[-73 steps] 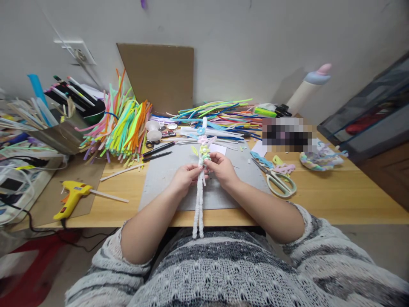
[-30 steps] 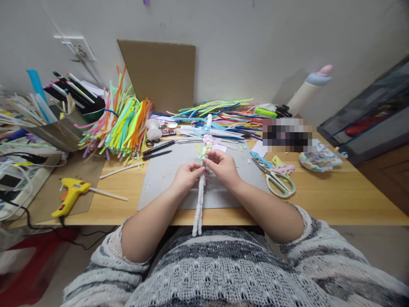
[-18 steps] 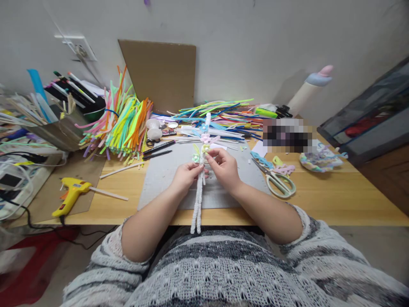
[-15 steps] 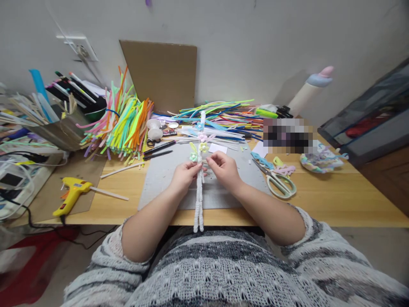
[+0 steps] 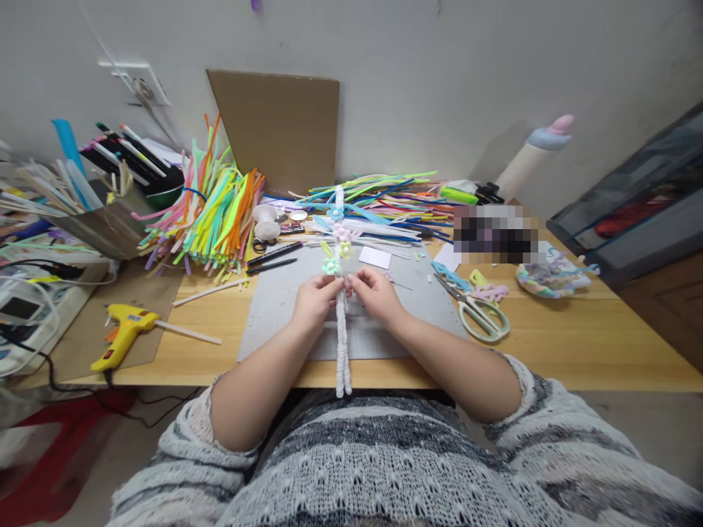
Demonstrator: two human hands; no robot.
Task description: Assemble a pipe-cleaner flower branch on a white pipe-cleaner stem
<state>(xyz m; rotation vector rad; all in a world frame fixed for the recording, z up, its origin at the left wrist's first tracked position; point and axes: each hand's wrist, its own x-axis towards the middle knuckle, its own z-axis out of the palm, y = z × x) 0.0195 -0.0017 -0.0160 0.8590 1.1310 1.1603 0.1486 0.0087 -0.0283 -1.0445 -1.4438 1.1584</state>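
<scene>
Upright between my hands stands a long strip of twisted white pipe cleaners, its lower part split into two thick strands that hang past the table edge. Small pipe-cleaner flowers in blue, pink, yellow and green sit along its upper part. My left hand is closed, thumb and fingers pinching the strip just below the green flower. My right hand is closed too, its fingertips pinched against the strip's right side at the same height. Any finer piece between the right fingertips is hidden. Beneath lies a grey cutting mat.
Scissors and pastel pipe-cleaner pieces lie on the right. A yellow glue gun rests on the left. Bundled pipe cleaners stand at the back left; loose ones lie along the wall. Black pens lie on the mat.
My right hand has moved slightly left, its fingertips now meeting the strip. The flowered top has shifted left and the lower ends slightly right. My left hand keeps its pinch.
</scene>
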